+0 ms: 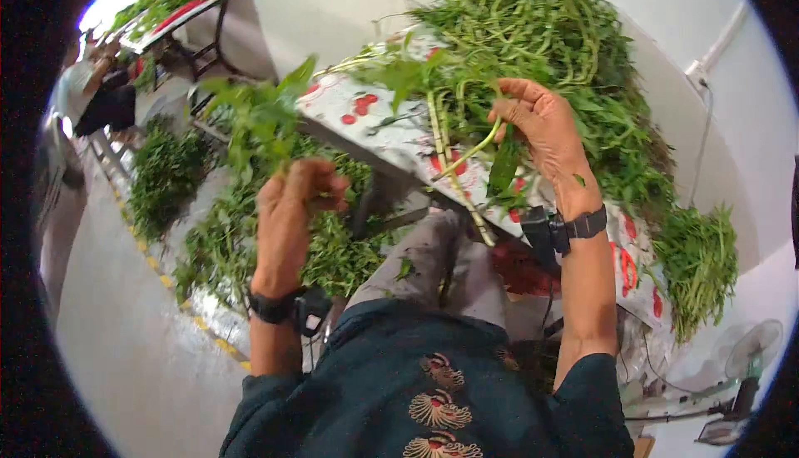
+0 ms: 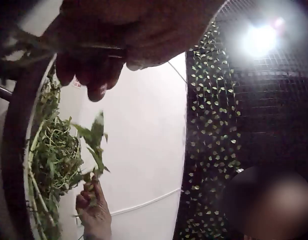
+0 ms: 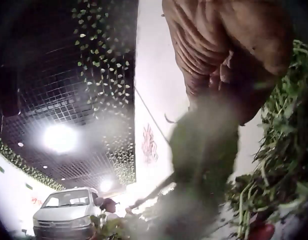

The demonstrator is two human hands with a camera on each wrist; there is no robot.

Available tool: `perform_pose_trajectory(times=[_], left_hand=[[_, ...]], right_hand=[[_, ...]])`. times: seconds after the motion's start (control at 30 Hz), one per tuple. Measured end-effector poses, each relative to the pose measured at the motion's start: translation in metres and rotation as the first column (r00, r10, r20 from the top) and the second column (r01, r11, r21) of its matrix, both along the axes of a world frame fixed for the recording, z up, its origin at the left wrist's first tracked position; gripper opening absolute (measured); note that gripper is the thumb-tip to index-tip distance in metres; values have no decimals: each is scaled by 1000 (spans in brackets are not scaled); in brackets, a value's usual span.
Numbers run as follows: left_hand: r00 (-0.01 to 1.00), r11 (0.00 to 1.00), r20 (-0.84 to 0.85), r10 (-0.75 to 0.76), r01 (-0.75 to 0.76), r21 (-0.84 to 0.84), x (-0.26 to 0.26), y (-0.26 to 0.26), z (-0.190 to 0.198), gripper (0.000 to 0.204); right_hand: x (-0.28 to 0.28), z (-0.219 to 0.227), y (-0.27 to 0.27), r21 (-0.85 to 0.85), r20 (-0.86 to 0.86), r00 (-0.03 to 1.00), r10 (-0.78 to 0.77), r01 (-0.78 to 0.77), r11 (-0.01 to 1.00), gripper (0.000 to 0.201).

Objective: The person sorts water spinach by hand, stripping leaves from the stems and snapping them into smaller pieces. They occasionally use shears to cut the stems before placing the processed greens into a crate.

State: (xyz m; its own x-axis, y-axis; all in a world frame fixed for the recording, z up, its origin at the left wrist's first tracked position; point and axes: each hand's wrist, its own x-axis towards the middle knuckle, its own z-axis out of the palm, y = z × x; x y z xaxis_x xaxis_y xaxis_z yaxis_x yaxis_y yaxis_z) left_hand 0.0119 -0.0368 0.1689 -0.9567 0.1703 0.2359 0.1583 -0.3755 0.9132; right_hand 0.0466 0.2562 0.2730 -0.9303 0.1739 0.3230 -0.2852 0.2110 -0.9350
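My right hand (image 1: pixel 543 135) pinches a thin green stem (image 1: pixel 476 151) between thumb and fingertips, above the table edge. A long leaf (image 1: pixel 503 166) hangs below those fingers; in the right wrist view a blurred leaf (image 3: pixel 204 150) covers much of the space under the hand. To the left, my left hand (image 1: pixel 287 221) is raised beside the table with fingers curled, gripping a leafy green sprig (image 1: pixel 262 116) that stands up beyond it, blurred. Thicker jointed stems (image 1: pixel 441 137) lie across the table edge under the right hand.
A large heap of leafy stems (image 1: pixel 533 25) covers the far side of the red-and-white patterned table (image 1: pixel 333 112). More bunches (image 1: pixel 166 175) lie on the floor at left. A person (image 1: pixel 96 87) sits by another table at far left. A fan (image 1: pixel 753 350) stands at lower right.
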Motion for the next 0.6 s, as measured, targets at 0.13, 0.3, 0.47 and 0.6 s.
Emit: perform_pose_trajectory(times=[0.13, 0.3, 0.47, 0.6], left_hand=[[987, 988, 41, -155, 155, 15, 14, -3, 18, 29], [979, 985, 111, -172, 173, 2, 12, 8, 10, 24], [973, 961, 132, -188, 155, 229, 6, 12, 2, 15], [983, 991, 144, -114, 103, 83, -1, 10, -11, 16]], right_hand=[[-8, -23, -54, -46, 131, 951, 279, -275, 960, 38], [-14, -59, -94, 67, 171, 941, 292, -307, 949, 36], [-12, -74, -113, 200, 196, 922, 333, -370, 907, 40], [-5, -70, -122, 493, 238, 949, 207, -302, 816, 33]])
